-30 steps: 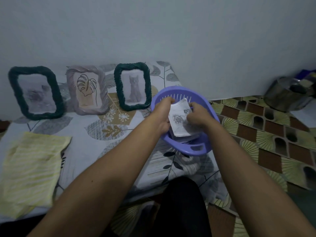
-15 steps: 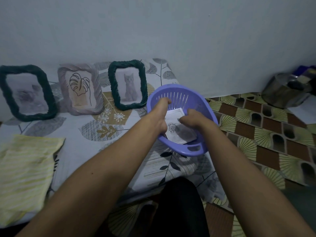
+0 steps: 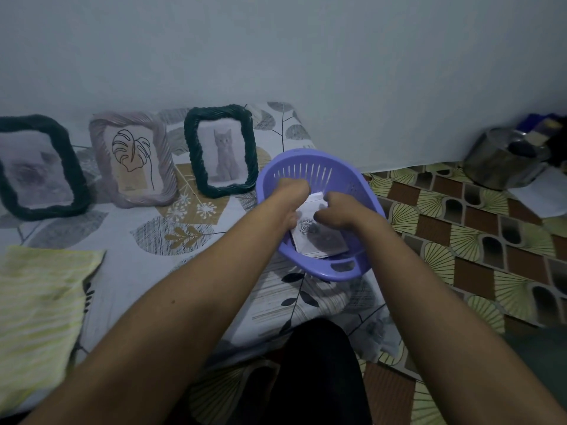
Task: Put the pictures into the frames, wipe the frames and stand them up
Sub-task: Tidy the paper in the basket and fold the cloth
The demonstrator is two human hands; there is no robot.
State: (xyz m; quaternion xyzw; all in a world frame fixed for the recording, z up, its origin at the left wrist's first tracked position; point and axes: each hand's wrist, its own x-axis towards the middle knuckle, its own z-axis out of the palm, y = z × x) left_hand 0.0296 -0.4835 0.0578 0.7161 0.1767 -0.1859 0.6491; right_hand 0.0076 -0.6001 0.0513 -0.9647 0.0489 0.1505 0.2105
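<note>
A purple slotted basket [image 3: 306, 155] sits on the right edge of the leaf-print sheet [image 3: 122, 246]. Inside it lies a stack of white pictures [image 3: 320, 242] with a swirl drawing on top. My left hand [image 3: 290, 199] curls on the stack's left edge, and my right hand [image 3: 343, 211] closes on its top; the fingertips are hidden. Three filled frames lean upright on the wall: a dark green frame [image 3: 72, 167] at the left, a lilac frame [image 3: 129, 119] with a leaf drawing, and a dark green frame [image 3: 191, 154] with a cat picture. A yellow striped cloth [image 3: 40, 317] lies at the near left.
A metal pot [image 3: 503, 161] and a white sheet of paper [image 3: 546, 194] sit at the far right on the brown-and-green patterned floor mat [image 3: 460, 246]. My dark-clad knee [image 3: 313, 369] is below the basket. The pale wall stands right behind the frames.
The pictures, held lifted above the basket a second ago, have come down to lie in its bottom. Both hands followed them down and stay on the stack.
</note>
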